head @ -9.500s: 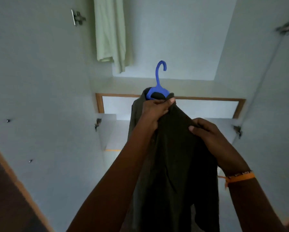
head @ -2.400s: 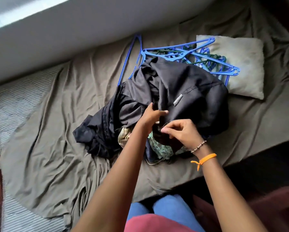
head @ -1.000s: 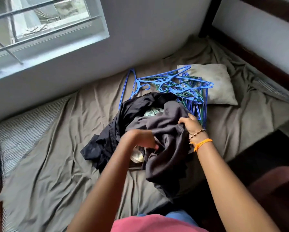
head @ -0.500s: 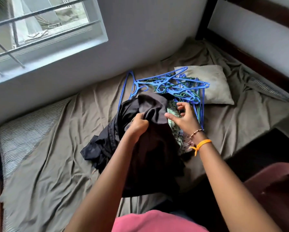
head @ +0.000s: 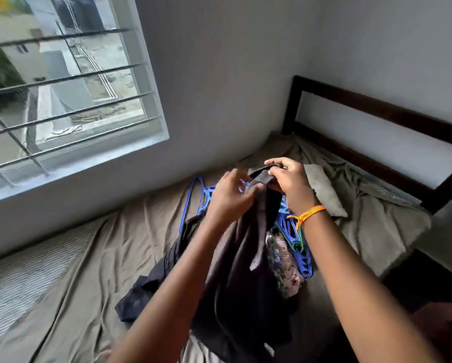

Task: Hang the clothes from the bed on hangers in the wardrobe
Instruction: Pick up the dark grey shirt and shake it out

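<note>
A dark grey garment [head: 242, 279] hangs lifted above the bed [head: 88, 284]. My right hand [head: 289, 180] grips its top edge. My left hand [head: 230, 197] pinches the cloth just below and to the left. Under it lie a black garment [head: 151, 292] and a patterned green one [head: 282, 265]. A heap of blue hangers [head: 298, 247] lies behind the clothes, partly hidden by my arms. The wardrobe is out of sight.
A pillow [head: 324, 192] lies at the head of the bed beside the dark wooden headboard [head: 377, 108]. A barred window [head: 62, 95] fills the wall at left. The brown sheet is rumpled, and striped mattress [head: 15, 279] shows at the left.
Both hands have raised the dark grey garment off the pile, and my right hand has moved to its top edge. The camera has tilted upward.
</note>
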### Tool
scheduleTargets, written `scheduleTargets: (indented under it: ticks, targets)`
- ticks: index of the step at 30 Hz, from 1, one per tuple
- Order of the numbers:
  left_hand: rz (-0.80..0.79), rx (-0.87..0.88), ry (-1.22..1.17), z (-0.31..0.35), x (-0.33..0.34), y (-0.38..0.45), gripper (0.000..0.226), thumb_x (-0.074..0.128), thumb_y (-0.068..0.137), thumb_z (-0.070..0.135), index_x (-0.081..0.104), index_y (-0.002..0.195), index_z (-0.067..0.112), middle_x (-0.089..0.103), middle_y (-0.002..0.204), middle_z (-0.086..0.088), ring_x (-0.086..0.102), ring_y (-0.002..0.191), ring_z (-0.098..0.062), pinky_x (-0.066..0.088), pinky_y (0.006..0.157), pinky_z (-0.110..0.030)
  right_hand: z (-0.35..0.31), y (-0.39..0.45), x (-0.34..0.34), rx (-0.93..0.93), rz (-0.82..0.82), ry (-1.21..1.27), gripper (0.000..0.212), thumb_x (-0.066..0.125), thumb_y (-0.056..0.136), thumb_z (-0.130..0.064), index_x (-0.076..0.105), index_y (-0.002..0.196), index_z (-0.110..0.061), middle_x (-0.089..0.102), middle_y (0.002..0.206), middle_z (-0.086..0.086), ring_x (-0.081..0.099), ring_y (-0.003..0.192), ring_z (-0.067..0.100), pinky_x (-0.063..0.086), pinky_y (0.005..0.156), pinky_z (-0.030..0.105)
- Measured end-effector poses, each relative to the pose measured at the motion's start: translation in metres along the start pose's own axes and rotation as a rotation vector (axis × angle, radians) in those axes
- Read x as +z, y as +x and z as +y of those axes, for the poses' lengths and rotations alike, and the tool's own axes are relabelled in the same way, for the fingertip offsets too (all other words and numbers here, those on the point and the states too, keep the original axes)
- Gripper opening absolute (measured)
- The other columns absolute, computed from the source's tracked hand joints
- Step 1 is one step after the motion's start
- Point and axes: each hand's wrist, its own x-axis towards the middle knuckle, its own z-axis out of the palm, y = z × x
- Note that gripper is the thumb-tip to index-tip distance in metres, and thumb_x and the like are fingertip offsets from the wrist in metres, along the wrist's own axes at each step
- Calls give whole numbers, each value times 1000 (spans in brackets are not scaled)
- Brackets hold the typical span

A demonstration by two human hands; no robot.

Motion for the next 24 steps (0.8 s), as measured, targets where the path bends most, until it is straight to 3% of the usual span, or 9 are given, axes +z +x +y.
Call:
scheduleTargets:
  ticks: [2,3,7,10,13,15,18,20,24]
  targets:
    - [-172,11,-42,13,10,-17,61,75,76,38,44,121,13,62,110,-6,59,99,-22,47,83,-33,-21,2,0,-6,32,70,19,56,82,3,69,95,-4,59,71,1,52,66,13,43,66,25]
    - [-149,11,-51,17,14,-22,65,75,75,35,39,125,14,62,113,-6,59,100,-24,48,84,-36,-34,2,1,-3,37,117,20,55,84,4,67,100,1,57,70,1,51,63,12,44,64,22]
    - [115,-64,-197,31,-5,3,24,55,84,7,56,107,10,68,101,-12,62,94,-27,41,73,-29,-79,-2,-5,9,-44,377,25,48,87,10,59,108,1,54,72,8,56,69,14,55,68,24]
    - [20,44,-260,44,-40,33,14,51,81,0,61,77,8,63,74,-13,53,67,-13,34,63,-27,-89,-3,-24,-294,55,-38,29,66,78,-2,66,106,-7,68,88,11,67,87,27,54,85,44]
    - [-31,147,-284,71,-72,53,28,48,89,-6,54,71,15,45,62,5,36,55,1,31,54,-19,-104,-11,-51,-465,241,-675,22,77,73,-33,71,91,-21,68,88,2,62,89,21,41,69,25]
    - [-47,215,-307,92,-91,63,20,46,95,-2,59,83,9,45,65,6,37,60,-3,32,57,-16,-114,-8,-65,-505,130,-799,25,80,70,-38,72,86,-20,61,91,3,54,97,22,35,71,26]
    - [-97,287,-435,119,-113,70,29,45,98,7,53,70,12,44,62,3,38,62,-9,32,59,-25,-122,-5,-77,-456,-334,-452,21,78,75,-16,66,90,-7,58,94,4,55,97,20,40,90,33]
    - [-129,267,-588,132,-126,67,34,45,100,12,51,67,16,47,54,8,42,54,-5,35,54,-22,-120,-7,-79,-355,-566,-188,27,73,79,-7,59,98,5,62,97,11,55,94,18,42,90,37]
    - [-191,249,-818,143,-154,59,32,45,100,25,50,70,14,52,58,4,50,52,-6,42,54,-20,-122,-13,-75,-321,-574,67,38,64,85,-10,55,115,11,65,108,20,60,95,22,46,91,38]
